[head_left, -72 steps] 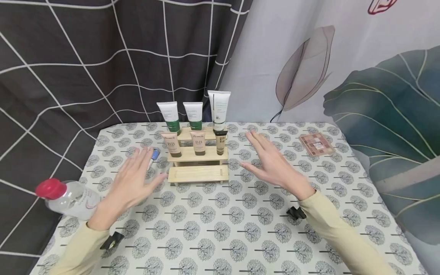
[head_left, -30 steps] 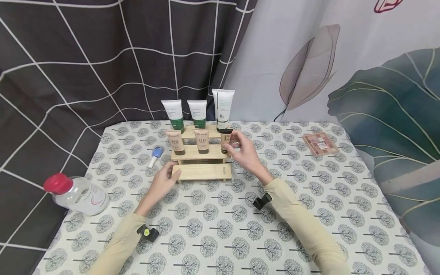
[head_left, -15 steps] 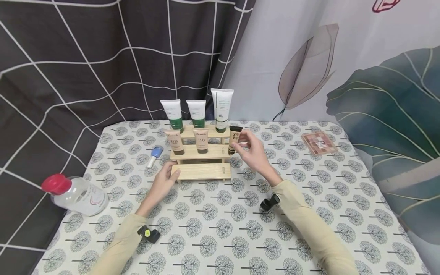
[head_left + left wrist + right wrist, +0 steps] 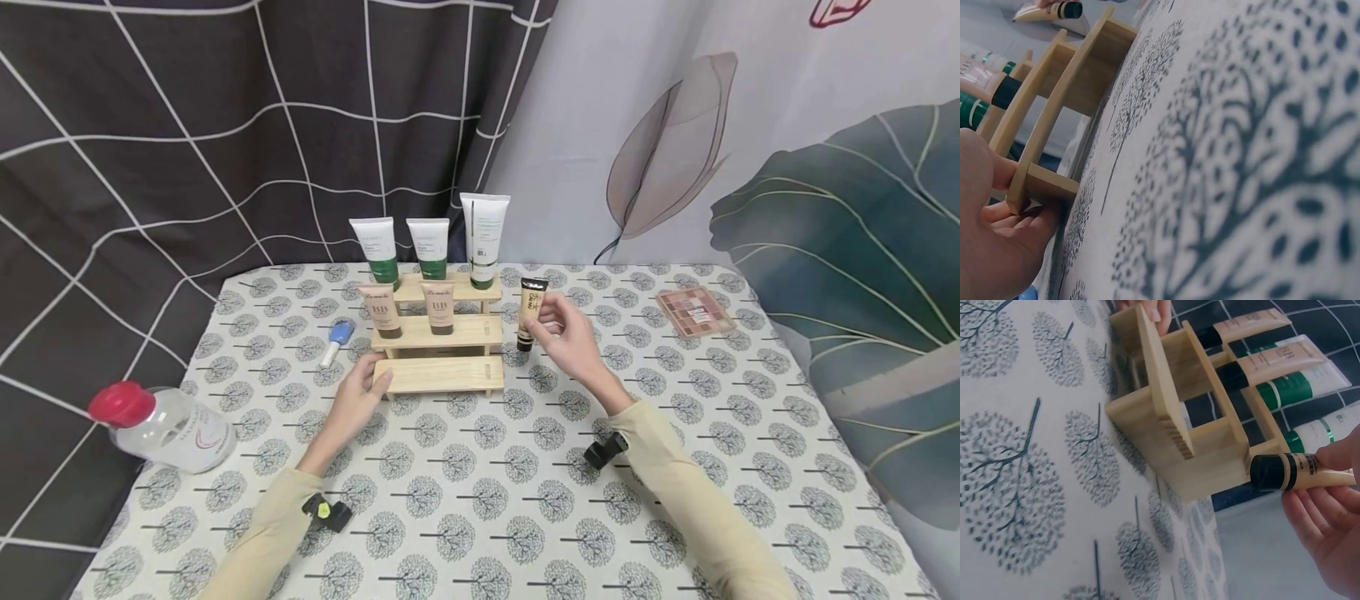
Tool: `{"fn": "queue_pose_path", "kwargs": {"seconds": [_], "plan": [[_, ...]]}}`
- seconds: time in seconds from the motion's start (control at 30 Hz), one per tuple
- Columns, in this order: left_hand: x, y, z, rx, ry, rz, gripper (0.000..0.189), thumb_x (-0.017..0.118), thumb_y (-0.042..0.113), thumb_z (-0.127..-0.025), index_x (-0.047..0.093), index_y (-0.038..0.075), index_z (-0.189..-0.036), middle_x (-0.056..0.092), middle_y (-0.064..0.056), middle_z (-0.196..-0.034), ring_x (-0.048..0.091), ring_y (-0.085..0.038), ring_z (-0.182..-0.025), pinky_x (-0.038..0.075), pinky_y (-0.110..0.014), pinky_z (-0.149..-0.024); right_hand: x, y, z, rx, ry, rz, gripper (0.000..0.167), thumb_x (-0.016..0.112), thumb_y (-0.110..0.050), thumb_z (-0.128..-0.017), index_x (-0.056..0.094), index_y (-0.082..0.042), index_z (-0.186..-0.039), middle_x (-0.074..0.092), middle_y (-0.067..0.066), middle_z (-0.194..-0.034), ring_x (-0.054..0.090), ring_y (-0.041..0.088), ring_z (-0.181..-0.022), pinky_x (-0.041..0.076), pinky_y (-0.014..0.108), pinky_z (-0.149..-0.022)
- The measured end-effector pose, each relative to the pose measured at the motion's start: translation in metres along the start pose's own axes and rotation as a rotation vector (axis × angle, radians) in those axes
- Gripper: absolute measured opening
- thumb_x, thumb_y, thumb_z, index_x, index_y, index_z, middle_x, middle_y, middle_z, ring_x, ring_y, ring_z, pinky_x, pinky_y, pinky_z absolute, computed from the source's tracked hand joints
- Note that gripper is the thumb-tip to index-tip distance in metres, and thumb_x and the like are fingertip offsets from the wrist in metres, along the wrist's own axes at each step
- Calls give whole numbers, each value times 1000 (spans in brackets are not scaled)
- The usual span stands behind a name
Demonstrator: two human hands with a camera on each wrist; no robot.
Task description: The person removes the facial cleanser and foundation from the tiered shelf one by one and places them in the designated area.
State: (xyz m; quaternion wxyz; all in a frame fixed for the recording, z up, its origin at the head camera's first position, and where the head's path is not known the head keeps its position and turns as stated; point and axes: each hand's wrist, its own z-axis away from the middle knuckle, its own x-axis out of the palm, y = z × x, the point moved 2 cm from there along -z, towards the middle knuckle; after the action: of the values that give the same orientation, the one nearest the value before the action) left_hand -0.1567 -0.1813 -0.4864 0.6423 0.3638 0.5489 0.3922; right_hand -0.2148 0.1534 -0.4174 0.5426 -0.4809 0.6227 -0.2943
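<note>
1. Gold tube (image 4: 532,302), black cap down, is pinched in the right hand (image 4: 567,339), just beside the wooden rack (image 4: 438,375) at its three o'clock.
2. The left hand (image 4: 351,400), at the rack's eight o'clock, grips the lowest tier's end, thumb above, fingers beneath.
3. Two pink BB tubes (image 4: 438,305) stand on the middle tier; toward twelve o'clock, two green-and-white tubes (image 4: 430,248) and a taller white tube (image 4: 484,237) line the top.
4. A blue-and-white item (image 4: 341,333) lies at nine o'clock; farther out, a red-capped bottle (image 4: 191,433) between eight and nine, a makeup palette (image 4: 695,312) at three.
</note>
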Motion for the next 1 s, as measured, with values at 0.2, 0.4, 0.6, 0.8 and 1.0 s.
{"fn": "queue_pose_path", "kwargs": {"seconds": [0.2, 0.4, 0.6, 0.8, 1.0], "plan": [[0, 0, 0, 6, -3, 9, 49, 48, 19, -107, 35, 2, -152, 41, -28, -155, 50, -40, -139, 49, -41, -113, -1, 10, 7, 91, -33, -7, 34, 67, -3, -94, 56, 7, -125, 67, 25, -111, 67, 27, -94, 59, 12, -79], [1, -1, -1, 14, -10, 15, 49, 47, 20, -107, 35, 2, -152, 40, -27, -156, 50, -40, -139, 49, -40, -113, 3, 21, 13, 158, -98, 21, 39, 66, -9, -95, 54, 7, -128, 68, 24, -113, 68, 31, -100, 61, 22, -89], [1, -1, -1, 8, -13, 14, 50, 47, 21, -108, 34, 3, -152, 39, -26, -157, 49, -39, -140, 47, -40, -115, 7, 29, 19, 198, -131, 94, 44, 67, -16, -96, 53, 6, -130, 69, 21, -113, 69, 30, -101, 63, 36, -91], [1, 1, 0, 17, -6, 32, 49, 48, 18, -107, 36, 2, -151, 42, -27, -155, 51, -40, -138, 49, -40, -113, 12, 37, 24, 255, -156, 147, 52, 70, -21, -94, 51, 5, -134, 71, 21, -109, 70, 30, -97, 64, 39, -89], [2, -1, -1, 3, -5, 27, 49, 48, 19, -107, 35, 3, -152, 40, -26, -157, 49, -39, -140, 48, -40, -115, 16, 44, 26, 305, -160, 164, 48, 74, -24, -91, 55, 0, -129, 72, 15, -102, 69, 22, -87, 64, 30, -79]]}}
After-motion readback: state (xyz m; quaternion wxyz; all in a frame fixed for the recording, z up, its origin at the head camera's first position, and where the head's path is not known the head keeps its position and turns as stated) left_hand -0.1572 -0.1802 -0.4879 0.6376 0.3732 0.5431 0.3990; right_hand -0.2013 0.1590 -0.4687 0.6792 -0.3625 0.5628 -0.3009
